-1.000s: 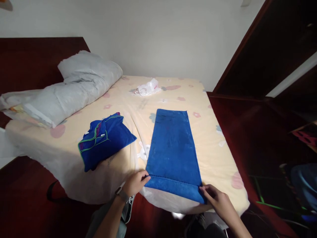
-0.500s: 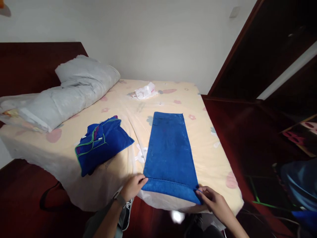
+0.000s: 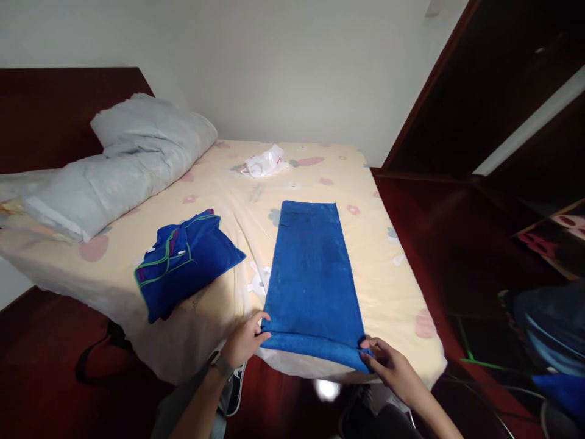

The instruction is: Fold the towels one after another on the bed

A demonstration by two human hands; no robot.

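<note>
A blue towel point(image 3: 313, 268) lies lengthwise on the bed, with a narrow band folded over at its near end. At the left end of that fold is my left hand point(image 3: 244, 338), its thumb and index finger curled around the towel's edge. My right hand point(image 3: 390, 366) pinches the fold's right end between thumb and fingers. The fingers under the cloth are partly hidden. To the left rests a folded dark blue cloth item point(image 3: 189, 262) with green and purple trim and small white tags.
The bed point(image 3: 384, 292) has a cream patterned sheet. A crumpled white plastic bag point(image 3: 265, 161) sits toward its far side, and a grey quilt point(image 3: 132, 164) is heaped by the dark headboard point(image 3: 64, 116). Dark bags and cords point(image 3: 543, 329) are on the floor at right.
The folded band at the towel's near end has become narrower and more rolled. My left finger and thumb have spread a little, and the camera view has shifted slightly.
</note>
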